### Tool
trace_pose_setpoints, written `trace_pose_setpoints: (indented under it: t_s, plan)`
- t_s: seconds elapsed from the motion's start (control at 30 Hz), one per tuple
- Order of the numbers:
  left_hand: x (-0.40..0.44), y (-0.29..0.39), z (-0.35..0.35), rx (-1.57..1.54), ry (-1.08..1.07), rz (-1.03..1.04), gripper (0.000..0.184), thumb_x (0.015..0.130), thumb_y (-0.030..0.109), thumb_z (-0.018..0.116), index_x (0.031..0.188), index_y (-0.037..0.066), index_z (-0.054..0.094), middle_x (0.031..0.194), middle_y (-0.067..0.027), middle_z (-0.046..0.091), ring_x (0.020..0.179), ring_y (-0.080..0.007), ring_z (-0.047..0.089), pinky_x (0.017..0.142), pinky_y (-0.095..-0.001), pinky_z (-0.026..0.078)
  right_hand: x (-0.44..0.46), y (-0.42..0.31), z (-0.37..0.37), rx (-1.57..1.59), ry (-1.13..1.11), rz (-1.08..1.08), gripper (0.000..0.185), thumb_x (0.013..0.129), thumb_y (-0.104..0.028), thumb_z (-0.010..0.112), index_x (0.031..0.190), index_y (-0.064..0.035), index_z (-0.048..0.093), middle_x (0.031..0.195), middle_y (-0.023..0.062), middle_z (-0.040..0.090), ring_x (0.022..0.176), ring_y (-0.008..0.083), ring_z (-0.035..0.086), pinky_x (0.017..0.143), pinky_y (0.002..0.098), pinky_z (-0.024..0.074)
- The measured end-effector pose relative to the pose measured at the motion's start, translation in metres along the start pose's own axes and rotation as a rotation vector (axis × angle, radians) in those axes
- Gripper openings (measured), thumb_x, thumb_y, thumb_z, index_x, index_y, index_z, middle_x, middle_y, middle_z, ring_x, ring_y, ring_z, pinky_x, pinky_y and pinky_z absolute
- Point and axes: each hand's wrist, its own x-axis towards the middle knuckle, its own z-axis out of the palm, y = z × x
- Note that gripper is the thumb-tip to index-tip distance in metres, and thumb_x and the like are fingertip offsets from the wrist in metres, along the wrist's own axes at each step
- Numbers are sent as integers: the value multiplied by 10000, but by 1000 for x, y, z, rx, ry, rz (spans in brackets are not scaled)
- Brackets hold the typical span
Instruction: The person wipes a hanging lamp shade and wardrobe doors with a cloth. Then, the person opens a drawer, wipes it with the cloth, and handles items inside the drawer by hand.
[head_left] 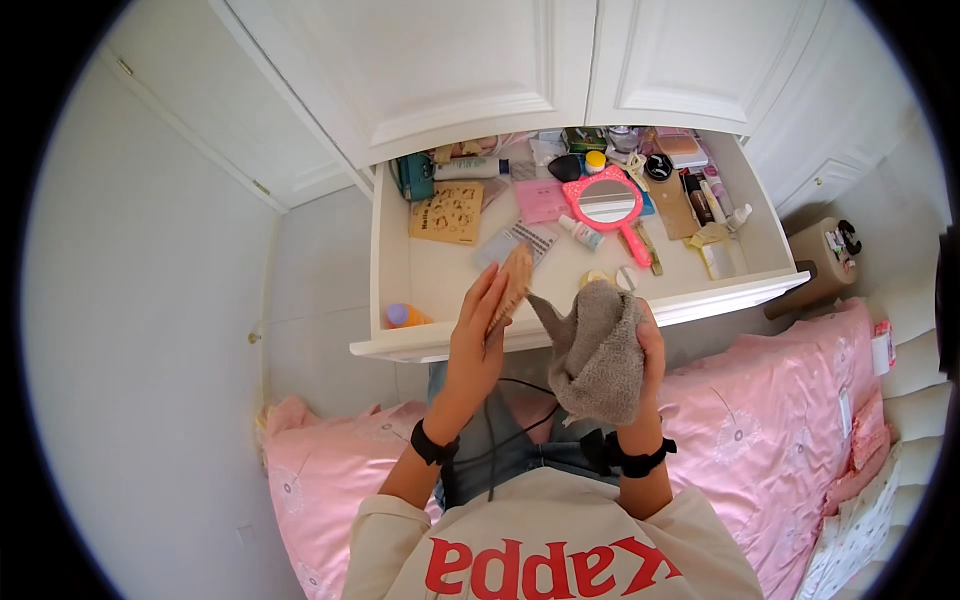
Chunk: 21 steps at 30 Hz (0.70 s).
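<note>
My left hand (478, 335) holds a flat, tan, ridged-edged item (515, 285) upright above the front of an open white drawer (450, 290); what the item is I cannot make out. In my right hand (650, 355) is a bunched grey-brown cloth (598, 360), one corner of which points toward the tan item. Behind both hands, a pink hand mirror (608, 203) lies in the drawer near a small white bottle (581, 233) and a yellow patterned packet (447, 212). An orange bottle with a purple cap (406, 316) lies in the front left corner.
White cabinet doors (460, 60) rise behind the drawer. A bed with pink bedding (735, 420) spreads on both sides of my lap. A beige stand (825, 255) with small items is at the right. Black cables hang between my wrists.
</note>
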Motion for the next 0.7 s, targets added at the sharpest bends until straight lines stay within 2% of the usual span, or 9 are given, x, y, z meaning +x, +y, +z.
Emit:
trace_pose_setpoints:
  t_s: [0.03,0.1,0.23,0.3,0.33,0.43,0.5,0.6,0.7]
  plan:
    - [1,2,-2,178,-16,174,473,754,-70,541,1210,52,501,1270,-138,446,1170,-280,441,949,-349,393,2,-1,1,-30,30,11,520,827,-359,463,1198,4,428,1051,126,546,963,183,537,861,304,424]
    - [0,11,-4,374,-67,319,555,677,-78,577,1198,108,528,1308,-140,402,1215,-318,383,967,-371,375,4,-4,10,-91,87,37,530,785,-352,572,1149,15,453,985,101,564,901,151,544,809,266,431]
    - [-5,22,-7,554,-68,471,619,598,-38,645,1174,174,563,1330,-126,390,1246,-329,351,982,-401,355,1,-4,29,-197,-78,-43,604,787,-389,593,1218,7,440,1006,81,557,920,133,528,815,252,412]
    - [-5,23,-8,636,-85,503,646,572,-38,653,1174,179,563,1334,-120,389,1253,-329,342,978,-406,358,3,-1,21,-262,-134,-46,605,789,-379,606,1227,7,446,1020,78,554,923,130,526,813,246,409]
    - [-4,23,-10,677,-94,519,659,559,-38,657,1174,181,563,1336,-118,389,1256,-330,338,976,-408,359,1,-3,18,-270,-131,18,544,798,-339,603,1197,6,469,1012,69,558,918,121,523,808,242,407]
    - [2,27,-15,551,-264,454,564,625,-92,568,1153,106,560,1341,-147,380,1270,-388,294,1015,-444,303,-2,-8,13,-337,-147,166,368,821,-221,588,1105,5,532,968,42,569,890,94,511,789,228,401]
    - [5,25,-22,561,-262,446,645,581,-126,562,1179,115,531,1348,-138,368,1261,-357,319,989,-417,341,-1,-10,14,-442,-185,202,260,829,-147,572,1040,4,562,915,20,575,854,74,498,771,219,397]
    - [9,20,-27,468,-240,446,699,570,-138,559,1220,106,474,1368,-158,324,1255,-355,327,985,-403,353,0,6,2,-569,-210,175,182,842,-102,536,987,2,568,852,-6,566,806,54,475,738,208,390]
    - [9,18,-30,422,-237,412,758,590,-118,564,1294,82,365,1385,-199,269,1257,-375,312,1005,-404,327,-3,11,11,-487,-182,274,171,849,-118,529,962,4,568,826,-15,553,785,49,461,719,209,385]
